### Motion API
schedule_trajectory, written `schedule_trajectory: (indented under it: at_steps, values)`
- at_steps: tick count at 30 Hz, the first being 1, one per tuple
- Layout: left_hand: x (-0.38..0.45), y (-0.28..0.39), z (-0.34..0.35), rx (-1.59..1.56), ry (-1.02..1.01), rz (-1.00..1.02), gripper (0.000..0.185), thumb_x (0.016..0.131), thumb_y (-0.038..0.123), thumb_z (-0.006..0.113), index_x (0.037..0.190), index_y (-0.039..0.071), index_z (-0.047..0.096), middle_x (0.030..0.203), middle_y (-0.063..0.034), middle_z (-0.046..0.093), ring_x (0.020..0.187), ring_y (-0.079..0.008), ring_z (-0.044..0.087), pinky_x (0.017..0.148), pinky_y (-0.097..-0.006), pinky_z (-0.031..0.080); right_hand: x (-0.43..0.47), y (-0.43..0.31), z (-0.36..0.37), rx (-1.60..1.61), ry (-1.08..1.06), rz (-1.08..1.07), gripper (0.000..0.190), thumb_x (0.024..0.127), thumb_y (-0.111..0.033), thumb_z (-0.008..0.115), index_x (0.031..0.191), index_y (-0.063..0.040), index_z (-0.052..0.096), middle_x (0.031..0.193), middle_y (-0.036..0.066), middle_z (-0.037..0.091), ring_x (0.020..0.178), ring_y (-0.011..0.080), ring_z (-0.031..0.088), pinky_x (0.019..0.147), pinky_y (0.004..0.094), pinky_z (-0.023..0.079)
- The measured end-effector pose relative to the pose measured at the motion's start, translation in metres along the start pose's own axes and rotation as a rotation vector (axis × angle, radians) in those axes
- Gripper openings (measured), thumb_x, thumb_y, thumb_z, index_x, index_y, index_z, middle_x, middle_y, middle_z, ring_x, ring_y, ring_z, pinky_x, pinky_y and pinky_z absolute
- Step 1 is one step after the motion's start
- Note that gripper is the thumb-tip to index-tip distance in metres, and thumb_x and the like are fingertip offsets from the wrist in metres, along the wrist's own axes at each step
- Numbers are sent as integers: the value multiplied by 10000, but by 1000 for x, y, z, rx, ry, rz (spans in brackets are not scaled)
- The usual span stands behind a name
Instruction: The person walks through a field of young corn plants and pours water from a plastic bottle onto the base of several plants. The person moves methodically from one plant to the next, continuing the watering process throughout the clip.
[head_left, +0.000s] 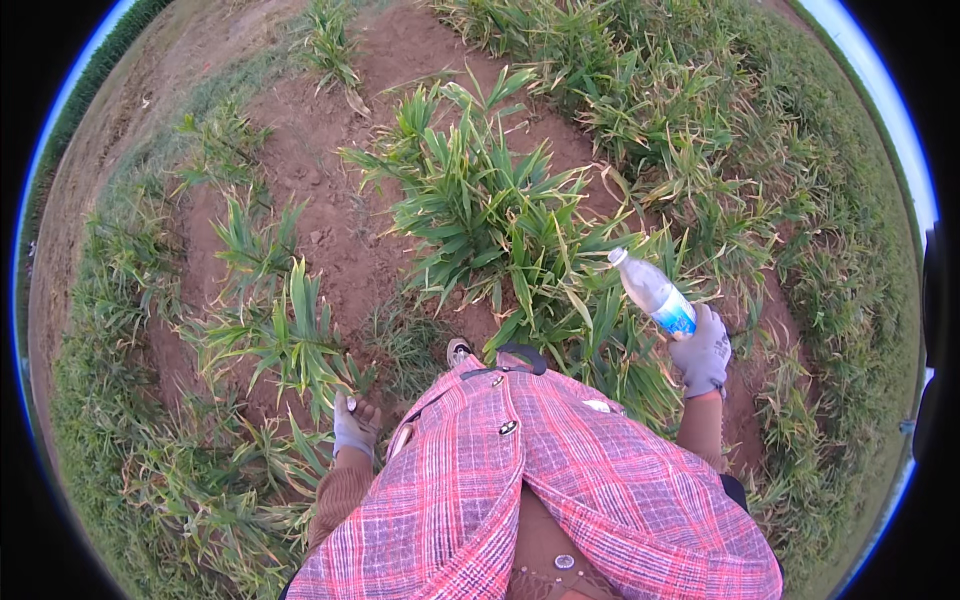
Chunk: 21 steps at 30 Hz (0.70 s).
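My right hand (703, 351), in a pale grey work glove, is closed around the lower end of a clear plastic bottle (651, 291). The bottle has a white cap and a blue and white label, and tilts with its cap towards the upper left, over leafy green plants (480, 202). My left hand (357, 424), gloved too, is low on the left beside a smaller leafy plant (300, 337). A small whitish round thing (351, 403), perhaps a bottle cap, shows at its fingers; whether they grip it is hard to tell.
Rows of leafy plants (697, 127) with yellowing tips stand on both sides. Bare reddish-brown soil (330, 217) runs between them. A shoe (458, 351) shows below the hem of a pink checked garment (465, 465). Grass (409, 349) grows just ahead of the shoe.
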<state>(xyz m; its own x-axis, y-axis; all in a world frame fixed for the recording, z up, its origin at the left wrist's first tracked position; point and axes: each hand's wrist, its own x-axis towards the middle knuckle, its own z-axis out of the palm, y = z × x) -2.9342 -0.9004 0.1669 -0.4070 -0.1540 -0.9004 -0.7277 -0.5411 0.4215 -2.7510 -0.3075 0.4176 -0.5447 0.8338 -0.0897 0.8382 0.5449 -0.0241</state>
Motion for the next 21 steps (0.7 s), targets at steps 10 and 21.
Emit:
schedule_trajectory:
  at_steps: [10, 21]
  values:
    - [20, 16, -4, -47, -95, -1, 469, 1000, 592, 639, 977, 125, 673, 749, 15, 615, 617, -174, 584, 704, -403, 576, 14, -25, 1, 9, 38, -45, 566, 705, -189, 826, 1226, -102, 622, 1160, 168, 669, 1109, 397, 649, 928, 499, 544]
    - [42, 36, -9, -94, -171, -42, 449, 1020, 589, 601, 902, 159, 656, 718, 39, 574, 625, -159, 546, 696, -367, 543, 28, -57, 7, -64, -23, -29, 590, 742, -229, 814, 1283, -117, 608, 1224, 153, 665, 1176, 374, 632, 976, 491, 533]
